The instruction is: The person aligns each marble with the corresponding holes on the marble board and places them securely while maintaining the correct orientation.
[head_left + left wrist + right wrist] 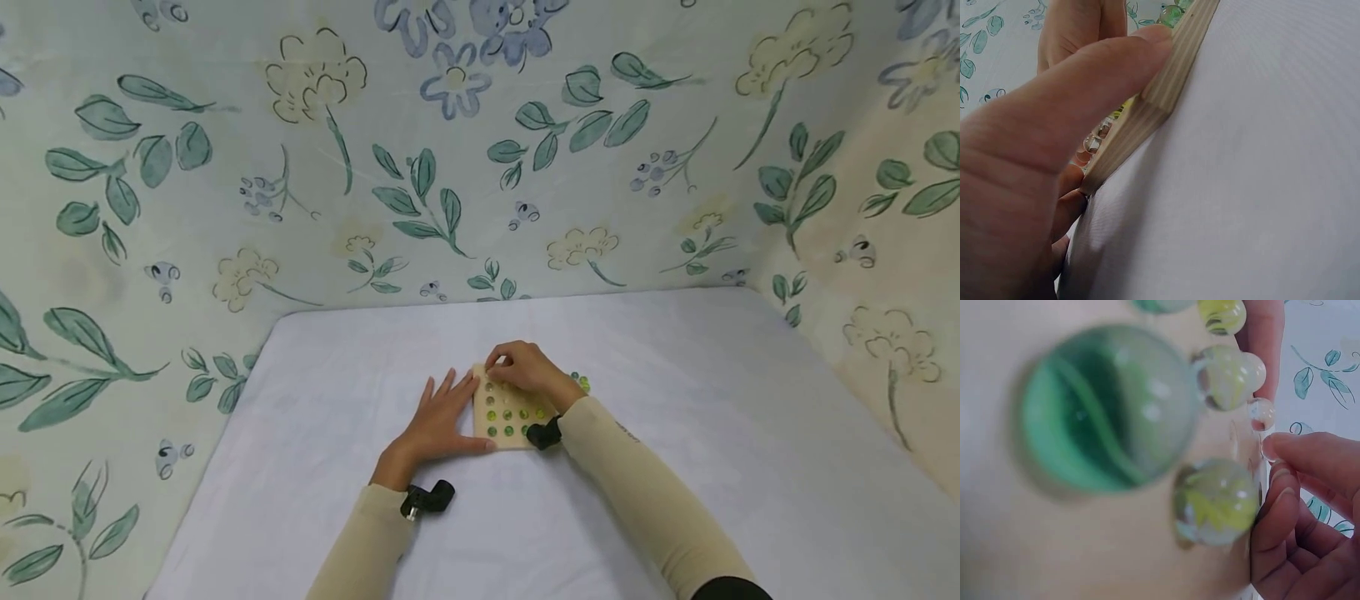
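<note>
1. Table (750, 433): white, under board (500, 423).
2. Left hand (438, 425): spread wide, touching board's left and near edges.
3. Right hand (528, 367): narrow, pinching clear marble (1265, 450) near far-left corner.
4. Board: flat, bearing rowed marbles (491, 432).
5. Loose marbles (584, 382): right of board.

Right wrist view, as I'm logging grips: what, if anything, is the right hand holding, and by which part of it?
A clear marble: the right hand pinches it by its sides between thumb and fingers, which partly hide it.
</note>
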Demonstrator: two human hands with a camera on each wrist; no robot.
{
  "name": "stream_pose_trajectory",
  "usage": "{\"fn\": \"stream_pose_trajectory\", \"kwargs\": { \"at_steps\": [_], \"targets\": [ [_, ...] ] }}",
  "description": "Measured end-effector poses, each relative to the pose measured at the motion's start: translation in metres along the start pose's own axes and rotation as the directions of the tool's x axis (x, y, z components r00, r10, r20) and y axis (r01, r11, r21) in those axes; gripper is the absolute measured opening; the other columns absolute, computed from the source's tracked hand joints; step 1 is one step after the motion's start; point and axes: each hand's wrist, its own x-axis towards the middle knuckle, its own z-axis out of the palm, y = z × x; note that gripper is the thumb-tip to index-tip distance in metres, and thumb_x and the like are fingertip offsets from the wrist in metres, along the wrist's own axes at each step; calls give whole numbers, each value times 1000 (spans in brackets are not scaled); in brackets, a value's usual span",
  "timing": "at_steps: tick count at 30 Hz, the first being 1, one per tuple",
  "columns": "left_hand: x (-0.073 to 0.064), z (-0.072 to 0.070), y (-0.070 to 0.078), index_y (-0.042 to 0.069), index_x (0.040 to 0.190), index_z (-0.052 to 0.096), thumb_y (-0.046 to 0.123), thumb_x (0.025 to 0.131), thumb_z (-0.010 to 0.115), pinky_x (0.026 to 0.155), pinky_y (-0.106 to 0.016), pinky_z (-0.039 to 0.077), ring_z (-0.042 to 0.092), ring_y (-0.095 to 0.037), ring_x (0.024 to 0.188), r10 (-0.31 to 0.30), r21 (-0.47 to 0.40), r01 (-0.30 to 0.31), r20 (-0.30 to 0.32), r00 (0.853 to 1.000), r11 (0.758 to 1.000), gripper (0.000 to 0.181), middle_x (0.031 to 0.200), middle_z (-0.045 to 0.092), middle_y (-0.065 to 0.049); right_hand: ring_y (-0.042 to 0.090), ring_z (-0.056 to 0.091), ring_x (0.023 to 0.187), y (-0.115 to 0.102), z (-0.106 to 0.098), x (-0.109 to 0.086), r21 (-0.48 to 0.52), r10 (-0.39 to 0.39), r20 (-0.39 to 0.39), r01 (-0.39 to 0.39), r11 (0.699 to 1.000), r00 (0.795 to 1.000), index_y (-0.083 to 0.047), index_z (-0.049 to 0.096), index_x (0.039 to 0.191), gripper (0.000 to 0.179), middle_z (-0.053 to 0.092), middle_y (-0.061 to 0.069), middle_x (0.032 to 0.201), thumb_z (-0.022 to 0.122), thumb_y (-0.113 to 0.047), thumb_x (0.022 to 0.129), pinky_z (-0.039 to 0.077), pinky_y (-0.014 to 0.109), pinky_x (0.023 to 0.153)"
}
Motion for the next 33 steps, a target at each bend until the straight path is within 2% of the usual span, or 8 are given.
{"fn": "stream_pose_trajectory", "kwargs": {
  "at_steps": [10, 18, 22, 26, 30, 33],
  "targets": [
    [-4, -3, 1, 17, 155, 21, 76, 70, 64, 117, -48, -9, 0, -23, 148, -8, 0, 8, -15, 1000, 1000, 112, 160, 18, 4, 15, 55, 70, 0, 3, 2, 10, -5, 2, 5, 1000, 1000, -18, 72, 103, 14, 62, 2, 81, 66, -22, 92, 46, 24, 59],
    [-4, -1, 2, 20, 156, 18, 77, 67, 65, 117, -46, -10, -3, -21, 148, -4, -17, 5, 22, 1000, 1000, 116, 161, 14, 5, 16, 57, 72, 3, 1, 0, 15, 39, 5, -39, 999, 999, -19, 72, 103, 14, 63, 2, 84, 66, -25, 92, 47, 25, 60],
    [1, -1, 2, 22, 156, 15, 80, 64, 65, 117, -44, -11, -6, -18, 148, -1, -4, 1, 32, 999, 1000, 119, 161, 10, 7, 16, 57, 71, 3, -5, -1, 24, 51, 0, -51, 998, 999, -19, 72, 103, 15, 64, 3, 84, 65, -26, 92, 47, 25, 59],
    [4, -2, 3, 22, 156, 17, 80, 64, 65, 117, -45, -9, -4, -20, 148, 8, 7, -8, 10, 1000, 1000, 119, 161, 13, 7, 16, 57, 67, 4, -8, 0, 35, 40, -11, -40, 999, 999, -18, 71, 105, 16, 63, 3, 82, 65, -27, 93, 47, 25, 58],
    [2, -1, 4, 18, 155, 20, 77, 65, 68, 117, -49, -6, 0, -23, 148, 14, -14, -14, 1, 1000, 1000, 118, 161, 16, 4, 15, 57, 65, 8, -10, -1, 68, 15, -25, -13, 998, 1000, -17, 71, 108, 20, 62, 4, 78, 64, -28, 93, 47, 24, 57],
    [-2, -2, 5, 19, 155, 20, 77, 63, 69, 117, -48, -7, 0, -23, 148, -10, -20, 11, 18, 1000, 1000, 120, 161, 15, 4, 15, 58, 63, 10, -10, -3, 104, 9, -22, -6, 995, 1000, -17, 71, 110, 22, 62, 5, 77, 62, -29, 94, 48, 24, 56]
  ]
}}
